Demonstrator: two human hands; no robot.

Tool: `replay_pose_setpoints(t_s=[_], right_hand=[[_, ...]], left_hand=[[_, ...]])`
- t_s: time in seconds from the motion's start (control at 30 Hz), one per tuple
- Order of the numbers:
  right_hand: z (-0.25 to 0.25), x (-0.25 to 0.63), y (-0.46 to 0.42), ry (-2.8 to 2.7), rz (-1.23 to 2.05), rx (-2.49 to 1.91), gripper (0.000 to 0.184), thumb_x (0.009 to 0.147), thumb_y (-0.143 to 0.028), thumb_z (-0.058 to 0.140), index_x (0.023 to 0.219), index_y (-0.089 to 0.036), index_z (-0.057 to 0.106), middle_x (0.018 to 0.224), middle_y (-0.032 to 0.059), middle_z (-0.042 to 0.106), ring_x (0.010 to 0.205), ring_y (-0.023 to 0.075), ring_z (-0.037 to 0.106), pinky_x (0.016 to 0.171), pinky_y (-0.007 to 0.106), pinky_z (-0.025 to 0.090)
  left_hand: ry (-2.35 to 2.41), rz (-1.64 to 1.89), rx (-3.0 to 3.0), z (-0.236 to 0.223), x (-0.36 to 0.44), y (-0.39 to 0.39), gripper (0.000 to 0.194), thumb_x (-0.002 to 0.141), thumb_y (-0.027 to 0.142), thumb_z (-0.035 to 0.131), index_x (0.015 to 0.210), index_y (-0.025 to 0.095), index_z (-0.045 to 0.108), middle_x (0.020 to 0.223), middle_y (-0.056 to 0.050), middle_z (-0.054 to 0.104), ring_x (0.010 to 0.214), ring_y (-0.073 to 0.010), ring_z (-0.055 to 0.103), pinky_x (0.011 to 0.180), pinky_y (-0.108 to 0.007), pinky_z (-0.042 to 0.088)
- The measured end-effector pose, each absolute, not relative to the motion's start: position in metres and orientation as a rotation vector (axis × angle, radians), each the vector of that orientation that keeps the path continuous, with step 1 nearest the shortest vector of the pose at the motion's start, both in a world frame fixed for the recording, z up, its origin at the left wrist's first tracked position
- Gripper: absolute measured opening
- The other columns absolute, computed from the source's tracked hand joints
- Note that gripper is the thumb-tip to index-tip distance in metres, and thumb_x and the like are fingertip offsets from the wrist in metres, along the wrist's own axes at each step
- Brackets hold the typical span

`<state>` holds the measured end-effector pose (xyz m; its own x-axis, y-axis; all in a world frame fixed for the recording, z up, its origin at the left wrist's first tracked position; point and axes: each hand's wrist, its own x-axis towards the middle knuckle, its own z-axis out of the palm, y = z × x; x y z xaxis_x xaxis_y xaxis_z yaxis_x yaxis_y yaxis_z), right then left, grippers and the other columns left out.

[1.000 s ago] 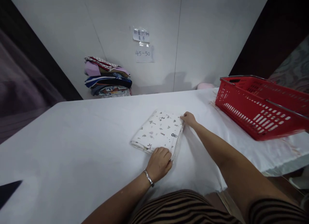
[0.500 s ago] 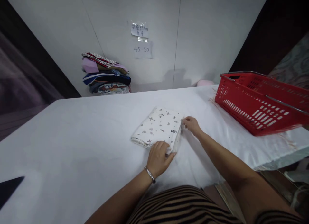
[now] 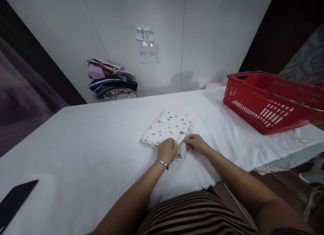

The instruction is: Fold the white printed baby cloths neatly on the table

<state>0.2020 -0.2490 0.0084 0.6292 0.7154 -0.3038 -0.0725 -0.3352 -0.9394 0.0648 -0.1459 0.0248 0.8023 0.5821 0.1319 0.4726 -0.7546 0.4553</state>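
A folded white cloth [image 3: 168,127] with small dark prints lies flat in the middle of the white-covered table [image 3: 88,140]. My left hand [image 3: 167,150], with a bracelet on the wrist, pinches the cloth's near right corner. Just to its right, my right hand [image 3: 195,143] grips the same near edge. The two hands are almost touching each other at that corner.
A red plastic basket [image 3: 268,101] stands at the table's right end. A stack of folded colourful clothes [image 3: 111,80] sits against the back wall, under two paper notes [image 3: 146,44]. A dark flat object [image 3: 15,203] lies at the near left. A pink item [image 3: 214,85] peeks out behind the table.
My right hand slid from the cloth's far right corner down along its right edge to the near corner, beside my left hand. The left hand shifted slightly and now pinches that corner.
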Motion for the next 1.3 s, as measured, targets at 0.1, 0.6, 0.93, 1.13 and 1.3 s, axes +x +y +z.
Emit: replay_pose_setpoints(t_s=[0.1, 0.6, 0.93, 1.13, 1.3], right_hand=[[0.004, 0.199, -0.252, -0.499, 0.835, -1.730, 0.020, 0.075, -0.028, 0.059, 0.062, -0.019, 0.047, 0.048, -0.0039, 0.055, 0.033, 0.0050, 0.042, 0.030, 0.017, 0.024], [-0.008, 0.188, -0.258, -0.473, 0.826, -1.660, 0.012, 0.071, -0.024, 0.057, 0.064, -0.018, 0.048, 0.050, -0.0045, 0.055, 0.033, 0.0055, 0.044, 0.030, 0.017, 0.025], [-0.002, 0.219, -0.246, -0.443, 0.691, -1.701, 0.024, 0.077, -0.036, 0.057, 0.064, -0.018, 0.048, 0.047, -0.0041, 0.052, 0.032, 0.0054, 0.042, 0.030, 0.017, 0.025], [0.000, 0.225, -0.238, -0.470, 0.667, -1.691, 0.020, 0.073, -0.025, 0.057, 0.058, -0.018, 0.045, 0.042, -0.0059, 0.048, 0.033, 0.0056, 0.040, 0.034, 0.017, 0.027], [-0.005, 0.224, -0.243, -0.489, 0.699, -1.718, 0.021, 0.072, -0.024, 0.056, 0.055, -0.018, 0.045, 0.041, -0.0049, 0.048, 0.032, 0.0061, 0.039, 0.033, 0.018, 0.024]], left_hand=[[0.809, 0.429, 2.433, 0.025, 0.062, -0.142, 0.015, 0.084, 0.024, 0.046, 0.076, 0.020, 0.058, 0.072, 0.001, 0.062, 0.069, -0.0144, 0.056, 0.064, -0.026, 0.036], [0.354, 0.420, 2.960, 0.013, 0.061, -0.174, 0.015, 0.086, 0.029, 0.050, 0.091, 0.018, 0.058, 0.089, -0.006, 0.059, 0.087, -0.0218, 0.053, 0.074, -0.035, 0.039], [0.345, 0.519, 2.980, 0.010, 0.042, -0.184, 0.034, 0.077, 0.036, 0.064, 0.105, 0.019, 0.052, 0.096, -0.005, 0.055, 0.092, -0.0236, 0.049, 0.077, -0.038, 0.038], [0.334, 0.541, 3.007, 0.014, 0.037, -0.177, 0.016, 0.086, 0.024, 0.050, 0.101, 0.020, 0.054, 0.093, -0.005, 0.057, 0.089, -0.0217, 0.050, 0.077, -0.036, 0.038], [0.252, 0.513, 3.059, 0.013, 0.033, -0.171, 0.013, 0.088, 0.019, 0.044, 0.093, 0.020, 0.056, 0.088, -0.005, 0.058, 0.085, -0.0207, 0.050, 0.075, -0.036, 0.037]])
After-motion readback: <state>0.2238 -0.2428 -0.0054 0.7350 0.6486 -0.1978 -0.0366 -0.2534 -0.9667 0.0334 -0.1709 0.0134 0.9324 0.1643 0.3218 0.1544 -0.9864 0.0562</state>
